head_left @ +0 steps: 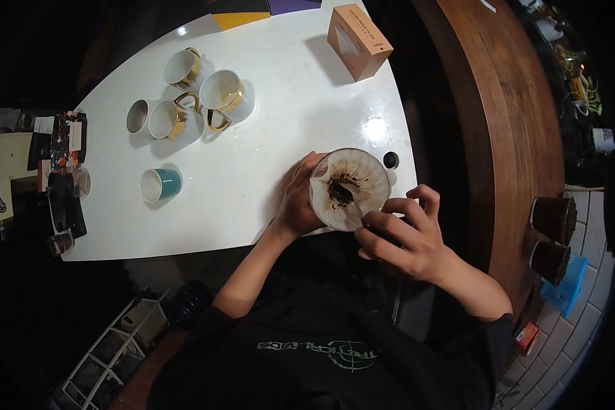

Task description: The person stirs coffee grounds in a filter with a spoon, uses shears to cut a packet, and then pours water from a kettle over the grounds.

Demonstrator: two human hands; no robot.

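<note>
A round dripper (383,169) lined with a pale paper filter (362,174) is held near the table's front edge. Dark coffee grounds (339,193) lie at the filter's bottom and cling to its side. My left hand (301,199) wraps round the dripper's left side. At the lower right rim, my right hand (404,236) has its thumb and fingers bent around a thin spoon-like stick (356,198), whose tip reaches into the grounds. What stands under the dripper is hidden.
Several white and gold mugs (223,91) stand at the back left of the white table (253,160), with a teal cup (171,184) nearer. An orange box (360,42) is at the back right. A wooden counter (519,116) runs along the right.
</note>
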